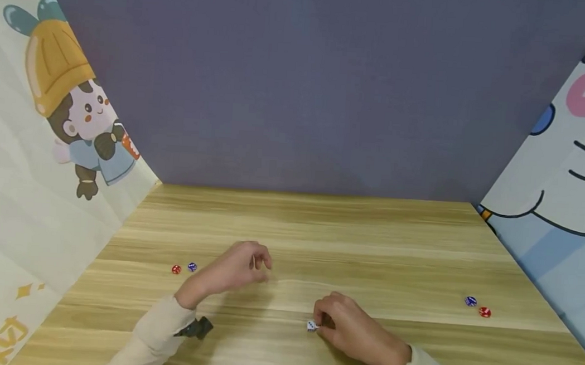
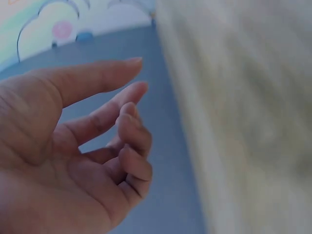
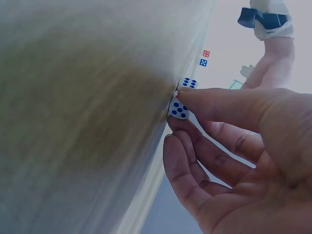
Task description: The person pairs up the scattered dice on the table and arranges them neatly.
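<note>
White die: lying on the near middle of the table, at the left tip of the right hand; touching the wood, blue pips showing on two faces in the right wrist view. A cube, so offering no long axis to favour.

Right hand: resting low on the table, thumb and index finger pinching the die from opposite faces, remaining fingers curling loosely beneath. Die sitting directly between the fingertips, no gap remaining.

Left hand: hovering above the table, left of and farther than the die, well apart from it. Fingers bending loosely toward the palm, thumb extending, holding nothing in the left wrist view. Clearly the farther hand from the die.

Red die and blue die: sitting side by side at far left, just beyond the left wrist; lying apart from that hand.

Second blue die and second red die: lying together at far right, well apart from both hands.

Purple backdrop and cartoon-printed side panels closing in the table.
</note>
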A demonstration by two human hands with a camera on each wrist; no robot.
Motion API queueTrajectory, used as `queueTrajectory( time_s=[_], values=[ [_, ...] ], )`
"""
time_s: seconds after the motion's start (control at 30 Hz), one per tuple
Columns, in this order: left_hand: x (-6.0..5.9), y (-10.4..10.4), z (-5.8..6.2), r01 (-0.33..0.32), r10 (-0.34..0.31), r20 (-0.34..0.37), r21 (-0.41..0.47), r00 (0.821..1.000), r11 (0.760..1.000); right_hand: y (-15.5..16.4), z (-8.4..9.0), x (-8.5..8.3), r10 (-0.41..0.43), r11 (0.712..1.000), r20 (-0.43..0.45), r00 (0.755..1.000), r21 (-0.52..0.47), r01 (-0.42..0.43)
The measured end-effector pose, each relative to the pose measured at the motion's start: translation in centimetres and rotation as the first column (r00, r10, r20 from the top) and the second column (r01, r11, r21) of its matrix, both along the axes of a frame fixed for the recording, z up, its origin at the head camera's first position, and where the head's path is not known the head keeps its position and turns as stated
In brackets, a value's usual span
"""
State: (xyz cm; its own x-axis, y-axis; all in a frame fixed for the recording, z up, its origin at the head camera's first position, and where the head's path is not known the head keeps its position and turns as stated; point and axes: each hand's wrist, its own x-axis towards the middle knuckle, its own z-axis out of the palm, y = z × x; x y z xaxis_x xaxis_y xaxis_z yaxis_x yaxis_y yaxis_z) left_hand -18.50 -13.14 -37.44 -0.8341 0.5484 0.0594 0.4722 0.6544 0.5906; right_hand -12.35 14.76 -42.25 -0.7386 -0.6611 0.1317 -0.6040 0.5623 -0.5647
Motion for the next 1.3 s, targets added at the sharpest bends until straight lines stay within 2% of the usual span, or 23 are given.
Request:
queueTrajectory(
  time_s=[0.13, 0.23, 0.33, 0.47, 0.6, 0.73, 0.9, 1.07, 1.3],
  values=[
    [-1.3, -3.2, 1.4, -0.073, 0.071, -0.035, -0.067, 0.997, 0.995, 0.1, 0.1, 0.0, -0.009, 1.0, 0.018, 1.0, 0.001, 0.009],
    [-2.0, -5.6, 2.4, -0.152, 0.155, 0.005, -0.144, 0.988, 0.978, 0.1, 0.2, 0.0, -0.015, 1.0, 0.019, 1.0, 0.001, 0.015],
    [-2.4, -7.5, 2.9, -0.238, 0.254, 0.047, -0.221, 0.966, 0.946, 0.2, 0.2, 0.0, -0.02, 1.0, 0.014, 1.0, 0.001, 0.02],
    [-2.7, -9.5, 2.7, -0.324, 0.361, 0.079, -0.293, 0.929, 0.899, 0.3, 0.3, 0.1, -0.024, 1.0, -0.005, 1.0, 0.0, 0.024],
    [-3.0, -10.6, 1.8, -0.372, 0.434, 0.09, -0.379, 0.896, 0.847, 0.4, 0.3, 0.2, -0.026, 1.0, -0.02, 0.999, 0.005, 0.026],
    [-3.1, -11.0, 1.0, -0.402, 0.482, 0.089, -0.434, 0.872, 0.806, 0.4, 0.3, 0.2, -0.019, 1.0, -0.019, 1.0, 0.012, 0.019],
    [-2.9, -11.2, 0.5, -0.417, 0.504, 0.083, -0.456, 0.86, 0.787, 0.2, 0.3, 0.2, -0.009, 1.0, -0.002, 1.0, 0.016, 0.009],
    [-2.7, -11.3, 0.5, -0.414, 0.504, 0.07, -0.481, 0.861, 0.773, 0.1, 0.3, 0.3, -0.011, 1.0, -0.011, 1.0, 0.023, 0.011],
    [-2.6, -11.0, 0.6, -0.398, 0.489, 0.056, -0.503, 0.87, 0.767, -0.1, 0.1, 0.3, -0.017, 1.0, -0.021, 1.0, 0.025, 0.017]
  ],
)
